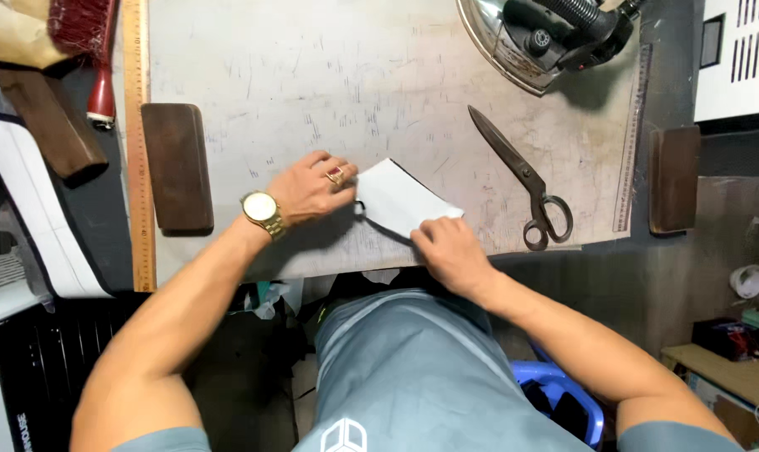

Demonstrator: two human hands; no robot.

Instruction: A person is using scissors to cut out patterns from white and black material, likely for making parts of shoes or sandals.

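A small white piece of paper or fabric [400, 197] lies near the front edge of a worn, pale work board [337, 75]. My left hand [312, 188], with a gold ring and a gold wristwatch, presses on its left edge with fingers bent. At the lower right corner of the piece, my right hand [446, 247] pinches it with the fingertips. A dark strip shows under the left edge of the white piece, between my two hands.
Dark metal scissors [522, 180] lie to the right of the piece. A steam iron [547, 38] sits at the back right. Brown wooden blocks [177, 167] [674, 178] flank the board, with a long wooden ruler [136, 142] and a red-handled brush [95, 50] at left.
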